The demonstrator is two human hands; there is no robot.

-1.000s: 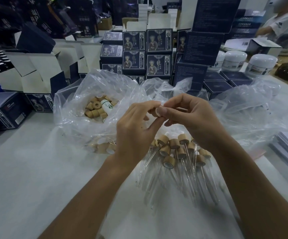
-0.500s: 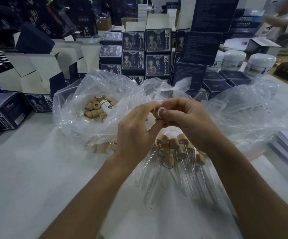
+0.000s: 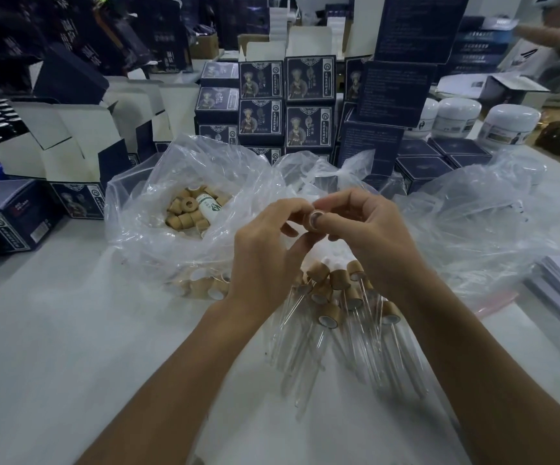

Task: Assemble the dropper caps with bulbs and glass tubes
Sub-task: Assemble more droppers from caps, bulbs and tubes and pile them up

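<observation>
Above the middle of the white table [image 3: 70,330], between your two hands, sits the small tan cylindrical dropper cap [image 3: 315,219]. Your right hand [image 3: 369,236] pinches it between thumb and fingers. Your left hand [image 3: 265,253] curls in from the left, its fingertips meeting the same cap; whether they press a bulb into it cannot be told, as the fingers hide that side. The cap's open, pale-rimmed mouth faces toward you and slightly left, so its axis runs roughly from near to far. Both hands are equally close; the right one carries it.

The cap looks like a short, wood-toned ring with a lighter inner lining. No glass tube shows in it.

Directly below your hands, nearer to you, lies the pile of finished tan-capped droppers with clear glass tubes [image 3: 335,317], their tubes pointing toward you. Far left, the crumpled clear plastic bag [image 3: 144,209] holds loose tan caps [image 3: 188,213]. My judgement: the next part will most likely go in along that near-far axis through the cap's mouth.
</observation>
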